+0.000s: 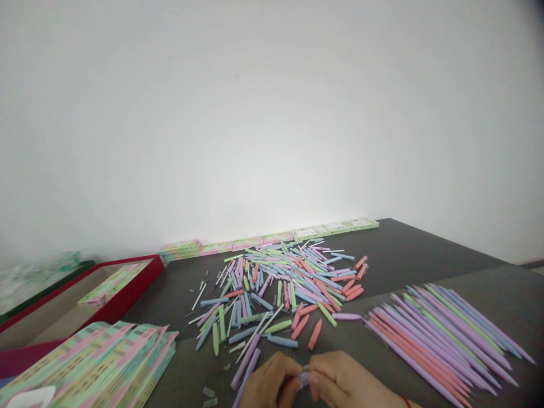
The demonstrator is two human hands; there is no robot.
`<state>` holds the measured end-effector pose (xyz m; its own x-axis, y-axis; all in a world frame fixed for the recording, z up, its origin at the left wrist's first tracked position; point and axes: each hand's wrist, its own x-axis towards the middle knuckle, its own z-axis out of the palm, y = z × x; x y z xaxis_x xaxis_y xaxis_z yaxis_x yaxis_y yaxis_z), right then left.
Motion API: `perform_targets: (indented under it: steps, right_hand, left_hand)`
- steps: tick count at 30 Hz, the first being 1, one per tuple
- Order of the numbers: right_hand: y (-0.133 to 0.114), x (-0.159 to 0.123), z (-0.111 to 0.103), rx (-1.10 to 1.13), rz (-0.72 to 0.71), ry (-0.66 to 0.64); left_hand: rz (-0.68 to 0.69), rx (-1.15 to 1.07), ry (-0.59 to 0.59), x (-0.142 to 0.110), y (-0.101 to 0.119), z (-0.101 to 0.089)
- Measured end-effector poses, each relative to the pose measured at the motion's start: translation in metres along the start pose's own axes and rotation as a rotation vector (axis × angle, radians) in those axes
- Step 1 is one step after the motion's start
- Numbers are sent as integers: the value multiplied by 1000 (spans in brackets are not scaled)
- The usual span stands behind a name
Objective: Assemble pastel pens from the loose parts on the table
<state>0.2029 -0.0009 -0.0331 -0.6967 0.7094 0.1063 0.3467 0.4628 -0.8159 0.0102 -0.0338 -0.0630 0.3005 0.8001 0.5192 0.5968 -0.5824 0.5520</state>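
Observation:
At the bottom edge of the view my left hand (272,384) and my right hand (346,382) meet, fingers pinched together on a small purple pen part (304,378) held between them. Just beyond the hands lies a scattered heap of pastel pen parts (289,286): caps, barrels and thin white refills in purple, blue, green and pink. A purple barrel (245,361) lies beside my left hand.
A row of finished pastel pens (442,334) lies at the right on the dark table (403,255). Flat pastel cartons (93,362) are stacked at the lower left, a red tray (106,294) behind them, folded boxes (272,238) along the wall.

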Motion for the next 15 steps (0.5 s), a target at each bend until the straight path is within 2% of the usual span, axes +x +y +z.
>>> perform_targets:
  steps: [9,15]
  right_hand:
    - [1,1,2,123,36,-28]
    - [5,1,4,105,14,-10]
  left_hand:
    - [40,-12,31,0,2,0]
    - [-22,-64,-10,2,7,-4]
